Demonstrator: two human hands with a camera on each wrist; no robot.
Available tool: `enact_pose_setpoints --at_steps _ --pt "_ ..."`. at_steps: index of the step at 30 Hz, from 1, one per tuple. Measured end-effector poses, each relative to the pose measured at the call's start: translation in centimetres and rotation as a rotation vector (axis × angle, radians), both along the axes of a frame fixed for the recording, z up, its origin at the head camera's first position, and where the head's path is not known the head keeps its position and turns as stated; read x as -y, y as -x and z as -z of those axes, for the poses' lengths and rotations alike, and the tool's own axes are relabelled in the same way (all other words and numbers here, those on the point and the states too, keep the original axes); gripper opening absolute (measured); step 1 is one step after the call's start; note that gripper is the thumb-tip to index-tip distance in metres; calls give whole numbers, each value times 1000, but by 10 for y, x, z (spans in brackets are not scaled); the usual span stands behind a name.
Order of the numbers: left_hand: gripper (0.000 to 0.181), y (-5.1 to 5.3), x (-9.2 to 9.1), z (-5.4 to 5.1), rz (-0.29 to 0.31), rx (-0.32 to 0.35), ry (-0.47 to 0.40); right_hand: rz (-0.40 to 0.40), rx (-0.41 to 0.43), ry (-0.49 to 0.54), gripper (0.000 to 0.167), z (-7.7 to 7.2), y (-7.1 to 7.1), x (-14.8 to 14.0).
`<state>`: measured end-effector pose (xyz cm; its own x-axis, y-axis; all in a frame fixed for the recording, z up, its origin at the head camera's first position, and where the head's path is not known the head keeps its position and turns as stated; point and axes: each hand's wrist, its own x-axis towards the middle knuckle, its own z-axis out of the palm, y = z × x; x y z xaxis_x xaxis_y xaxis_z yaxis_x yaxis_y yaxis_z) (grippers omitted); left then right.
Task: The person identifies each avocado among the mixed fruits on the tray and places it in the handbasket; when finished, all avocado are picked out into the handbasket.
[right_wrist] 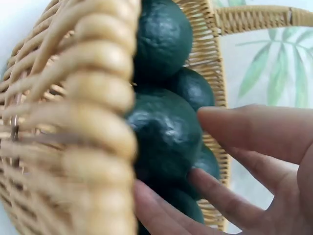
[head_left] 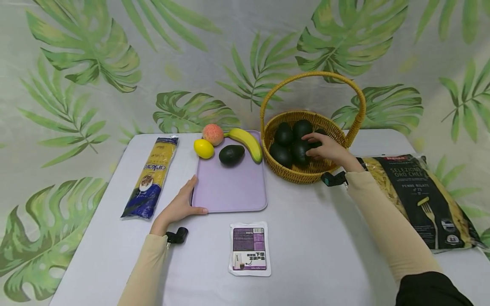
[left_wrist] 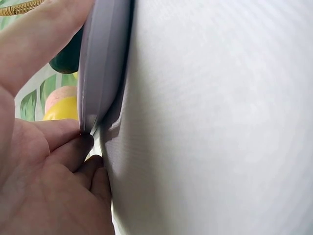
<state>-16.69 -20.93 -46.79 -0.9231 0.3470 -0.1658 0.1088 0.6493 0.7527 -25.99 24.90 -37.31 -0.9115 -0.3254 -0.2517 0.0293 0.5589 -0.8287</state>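
My left hand (head_left: pixel 180 204) holds the near left corner of a lilac tray (head_left: pixel 229 191). Its thumb lies along the front edge, and its fingertips meet the side edge in the left wrist view. On the tray are an avocado (head_left: pixel 231 155), a banana (head_left: pixel 249 143), a peach (head_left: pixel 212 134) and a lemon (head_left: pixel 203 148). My right hand (head_left: pixel 325 148) reaches into a wicker basket (head_left: pixel 298 176) of several avocados. Its spread thumb and fingers are at one dark green avocado (right_wrist: pixel 166 134), fingertips against its surface; no firm grip shows.
A yellow and blue pasta packet (head_left: pixel 151 178) lies on the left. A white and purple sachet (head_left: pixel 250 248) lies at the front middle. The large penne bag (head_left: pixel 417 199) lies right, beside my right forearm. The basket's tall handle (head_left: pixel 314 74) arches over its opening.
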Motion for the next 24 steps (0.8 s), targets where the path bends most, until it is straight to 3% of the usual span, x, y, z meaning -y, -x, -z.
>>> enact_pose_setpoints --at_steps 6,11,17,24 --pt "117 1 0 2 1 -4 6 4 -47 71 52 -3 -6 -14" --pt "117 0 1 1 -2 0 10 -28 -30 223 54 -5 -10 -11" --pt "118 0 1 1 -2 3 6 -135 -15 363 54 -8 -13 18" --pt "117 1 1 1 0 2 -8 -295 -18 391 55 -13 -12 71"
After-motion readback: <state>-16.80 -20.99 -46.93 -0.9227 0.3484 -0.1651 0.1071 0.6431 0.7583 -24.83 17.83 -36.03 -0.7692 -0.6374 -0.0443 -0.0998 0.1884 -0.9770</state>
